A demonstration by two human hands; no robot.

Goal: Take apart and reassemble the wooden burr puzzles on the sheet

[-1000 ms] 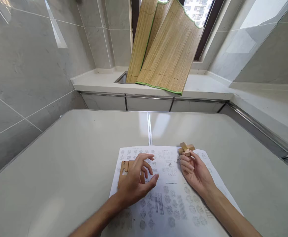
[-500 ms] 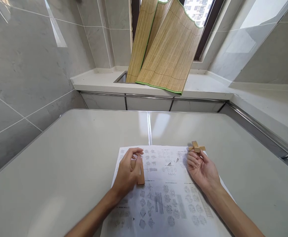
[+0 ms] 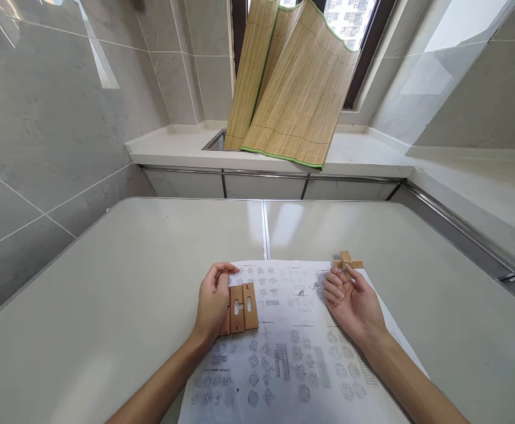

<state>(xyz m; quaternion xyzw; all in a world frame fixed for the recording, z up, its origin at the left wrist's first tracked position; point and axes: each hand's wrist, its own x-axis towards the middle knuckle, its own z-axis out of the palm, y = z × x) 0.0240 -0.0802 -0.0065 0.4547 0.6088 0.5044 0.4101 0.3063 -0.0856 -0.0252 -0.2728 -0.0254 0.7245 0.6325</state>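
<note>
Flat brown wooden pieces [image 3: 236, 323] with cut-out slots lie side by side on the printed sheet [image 3: 301, 377]. Two of them bear the marks 1 and 2; a third shows only partly. My left hand [image 3: 213, 300] is curled over the left side of this row, its fingers bent at the partly hidden piece. Palm up, my right hand [image 3: 356, 300] rests on the sheet's right side with loosely curled fingers and nothing in the palm. Just beyond its fingertips sits a small wooden cross [image 3: 345, 257] of interlocked pieces; contact with the index finger cannot be made out.
The sheet, full of small line drawings, lies on a pale table [image 3: 120, 282] with a seam down its middle. Behind it runs a white ledge [image 3: 169, 144] with a bamboo mat [image 3: 296, 88] leaning at the window. Grey tiled walls [image 3: 54, 118] stand on either side.
My left hand has shifted left, uncovering the slotted pieces marked 1 and 2. My right hand has slid slightly left relative to the wooden cross. The whole view has shifted a little.
</note>
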